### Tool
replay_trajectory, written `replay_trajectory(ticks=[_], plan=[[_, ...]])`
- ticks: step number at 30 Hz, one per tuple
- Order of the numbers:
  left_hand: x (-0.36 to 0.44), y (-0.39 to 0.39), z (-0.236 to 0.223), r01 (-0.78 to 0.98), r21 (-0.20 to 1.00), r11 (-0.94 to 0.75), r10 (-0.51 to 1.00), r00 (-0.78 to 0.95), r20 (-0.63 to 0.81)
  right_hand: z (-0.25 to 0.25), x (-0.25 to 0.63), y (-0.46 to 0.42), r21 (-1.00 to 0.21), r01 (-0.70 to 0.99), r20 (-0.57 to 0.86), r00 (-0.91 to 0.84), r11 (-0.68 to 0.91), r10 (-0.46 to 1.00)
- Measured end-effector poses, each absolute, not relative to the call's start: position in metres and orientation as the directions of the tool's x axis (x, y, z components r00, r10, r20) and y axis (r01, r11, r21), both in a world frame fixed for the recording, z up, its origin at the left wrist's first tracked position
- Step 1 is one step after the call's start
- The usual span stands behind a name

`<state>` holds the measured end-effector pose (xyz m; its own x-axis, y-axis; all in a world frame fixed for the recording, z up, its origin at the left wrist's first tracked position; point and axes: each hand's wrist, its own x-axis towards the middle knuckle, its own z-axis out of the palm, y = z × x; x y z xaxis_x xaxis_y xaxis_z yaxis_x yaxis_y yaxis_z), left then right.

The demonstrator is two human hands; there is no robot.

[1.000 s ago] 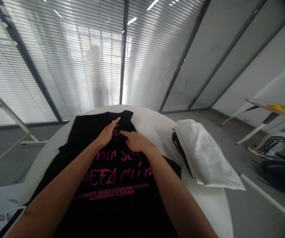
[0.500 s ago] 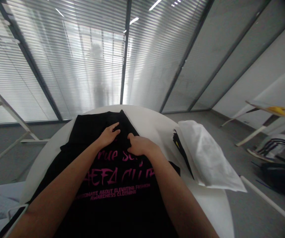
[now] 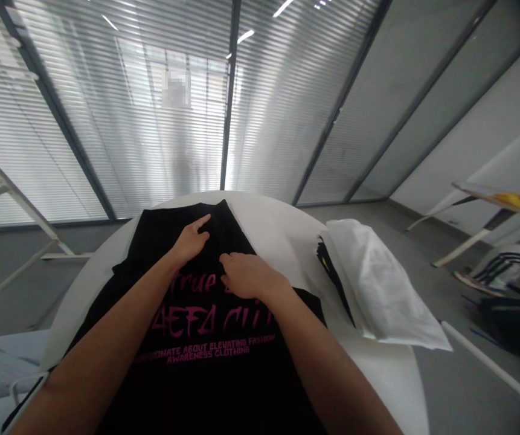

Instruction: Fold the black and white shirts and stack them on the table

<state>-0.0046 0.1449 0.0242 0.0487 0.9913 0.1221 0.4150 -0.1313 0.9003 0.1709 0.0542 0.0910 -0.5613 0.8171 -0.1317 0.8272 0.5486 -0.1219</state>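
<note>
A black T-shirt [image 3: 214, 386] with pink lettering lies spread over the white round table [image 3: 282, 226]. My left hand [image 3: 191, 243] rests on its upper part, index finger stretched out and thumb apart, holding nothing that I can see. Close by on the right, my right hand [image 3: 249, 275] is closed at the top of the lettering, fingers curled and pinching the black cloth. My forearms and right hand cover parts of the print.
White folded fabric [image 3: 372, 281], with a black piece showing at its left edge, lies on the table's right side. A white metal frame [image 3: 24, 205] stands at left. Another table [image 3: 504, 202] bears something yellow at far right. Blinds hang behind glass ahead.
My right hand has slid left and toward me over the shirt, its fingers now more curled. My left hand has shifted slightly left and away. The shirt's right sleeve edge shows more.
</note>
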Motion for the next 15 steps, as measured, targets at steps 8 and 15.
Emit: replay_trajectory(ticks=[8, 15], plan=[[-0.013, 0.151, 0.028, 0.339, 0.936, -0.098, 0.994, -0.004, 0.105, 0.092, 0.185, 0.041, -0.177, 0.831, -0.15, -0.552, 0.527, 0.82], [-0.046, 0.152, 0.047, 0.314, 0.944, -0.105, 0.992, -0.03, 0.12, 0.099, 0.157, 0.036, -0.401, 0.684, -0.005, -0.667, 0.61, 0.745]])
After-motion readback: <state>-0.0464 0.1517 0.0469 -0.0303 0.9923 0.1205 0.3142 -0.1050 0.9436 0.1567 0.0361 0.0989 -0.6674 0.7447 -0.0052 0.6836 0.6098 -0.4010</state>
